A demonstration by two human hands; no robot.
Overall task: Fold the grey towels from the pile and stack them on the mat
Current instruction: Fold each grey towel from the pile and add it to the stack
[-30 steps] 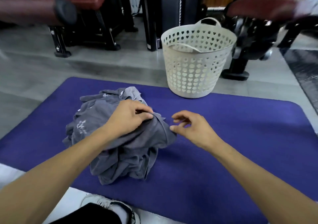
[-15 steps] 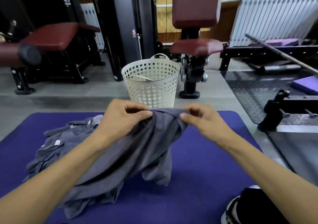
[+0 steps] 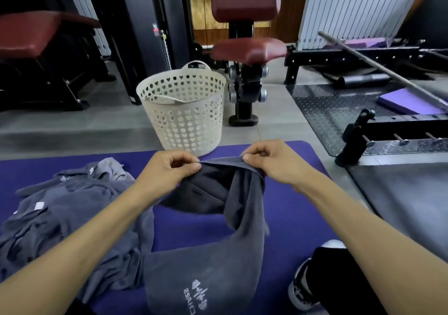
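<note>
A grey towel (image 3: 242, 208) hangs lifted above the purple mat (image 3: 286, 217). My left hand (image 3: 167, 171) pinches its top edge on the left, and my right hand (image 3: 271, 162) pinches the same edge on the right. The cloth droops between them and trails down to a printed end near the bottom of the view. The pile of crumpled grey towels (image 3: 63, 217) lies on the mat to the left, under my left forearm.
A white perforated basket (image 3: 184, 111) stands on the floor just beyond the mat's far edge. Gym machines with red pads (image 3: 247, 50) stand behind it. A black steel platform (image 3: 363, 121) and a barbell lie to the right. My shoe (image 3: 303, 288) rests at the lower right.
Both hands have lifted one towel off the pile and moved it to the right. They have drawn apart along its top edge, and the towel now hangs free of the pile.
</note>
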